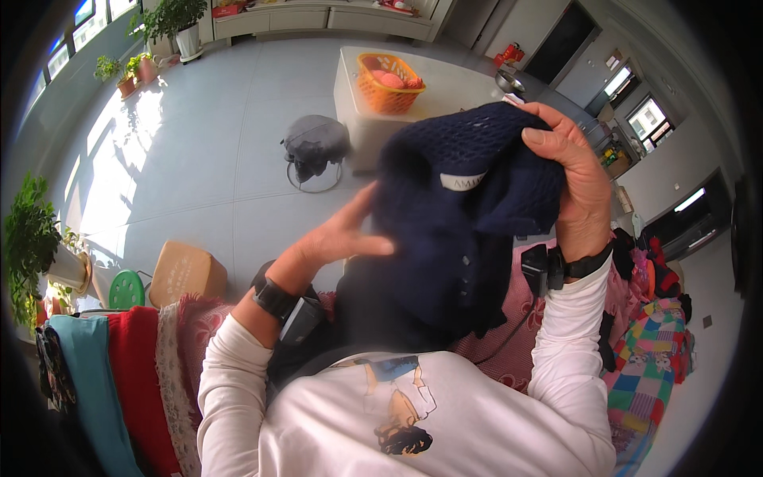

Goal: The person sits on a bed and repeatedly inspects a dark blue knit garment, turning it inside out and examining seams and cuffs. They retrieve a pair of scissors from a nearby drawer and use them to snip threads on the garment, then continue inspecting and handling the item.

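A navy blue garment (453, 238) with an openwork knit yoke, a white neck label and small buttons or holes down its front hangs before me. My right hand (572, 161) grips its upper right edge between thumb and fingers. At the garment's left side is my left hand (343, 235), its thumb and fingers spread; whether the fingers behind the cloth touch it I cannot tell. The lower part of the garment lies over my dark-clad lap.
Beyond the garment, an orange plastic basket (390, 83) of reddish items stands on a white table (349, 89). A grey-covered stool (316, 143) is on the floor. Folded cloths (131, 369) lie left, a patchwork cloth (647, 352) right. A tan box-shaped seat (186, 275) stands near the left cloths.
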Tool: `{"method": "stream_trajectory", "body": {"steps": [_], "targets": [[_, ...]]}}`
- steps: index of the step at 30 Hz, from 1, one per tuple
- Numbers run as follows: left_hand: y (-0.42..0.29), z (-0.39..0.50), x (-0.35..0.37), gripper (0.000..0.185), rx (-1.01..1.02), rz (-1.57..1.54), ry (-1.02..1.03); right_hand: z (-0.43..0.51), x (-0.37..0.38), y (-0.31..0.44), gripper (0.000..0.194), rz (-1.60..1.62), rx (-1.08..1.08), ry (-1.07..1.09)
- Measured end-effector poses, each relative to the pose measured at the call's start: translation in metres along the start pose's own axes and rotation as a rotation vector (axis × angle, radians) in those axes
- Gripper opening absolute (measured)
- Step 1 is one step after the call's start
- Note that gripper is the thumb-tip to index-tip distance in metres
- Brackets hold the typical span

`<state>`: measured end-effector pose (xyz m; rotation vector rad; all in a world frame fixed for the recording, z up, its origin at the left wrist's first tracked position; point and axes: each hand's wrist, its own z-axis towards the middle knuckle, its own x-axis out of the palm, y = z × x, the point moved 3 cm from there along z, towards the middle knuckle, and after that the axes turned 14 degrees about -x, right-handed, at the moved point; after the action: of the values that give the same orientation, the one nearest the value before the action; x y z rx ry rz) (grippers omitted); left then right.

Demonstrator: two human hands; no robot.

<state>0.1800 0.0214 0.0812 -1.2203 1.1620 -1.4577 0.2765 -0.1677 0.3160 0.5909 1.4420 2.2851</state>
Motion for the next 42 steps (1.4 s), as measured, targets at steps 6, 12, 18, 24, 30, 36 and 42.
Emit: {"method": "stream_trajectory", "body": {"steps": [6, 12, 18, 24, 30, 36, 42], "targets": [[-0.069, -0.007, 0.012, 0.113, 0.295, -0.092, -0.084, -0.024, 0.01, -0.022, 0.027, 0.006, 0.147, -0.036], [-0.083, -0.038, 0.035, 0.048, -0.167, -0.037, 0.079, -0.024, 0.004, -0.048, 0.023, 0.054, 0.167, 0.015], [-0.061, -0.059, 0.026, 0.038, -0.186, -0.63, 0.021, -0.048, -0.054, -0.119, 0.017, -0.237, 0.185, -0.202], [-0.026, -0.082, 0.003, 0.045, -0.241, -0.676, -0.241, -0.164, -0.115, -0.198, 0.026, -0.592, 0.715, -0.187], [-0.01, -0.082, 0.004, 0.051, -0.264, -0.748, -0.273, -0.226, -0.136, -0.2, 0.025, -0.751, 0.781, -0.239], [-0.013, -0.076, 0.006, 0.051, -0.244, -0.601, -0.283, -0.243, -0.139, -0.201, 0.028, -0.728, 0.796, -0.233], [-0.009, -0.084, 0.002, 0.046, -0.236, -0.498, -0.321, -0.273, -0.141, -0.209, 0.046, -1.337, 0.689, 0.006]]}}
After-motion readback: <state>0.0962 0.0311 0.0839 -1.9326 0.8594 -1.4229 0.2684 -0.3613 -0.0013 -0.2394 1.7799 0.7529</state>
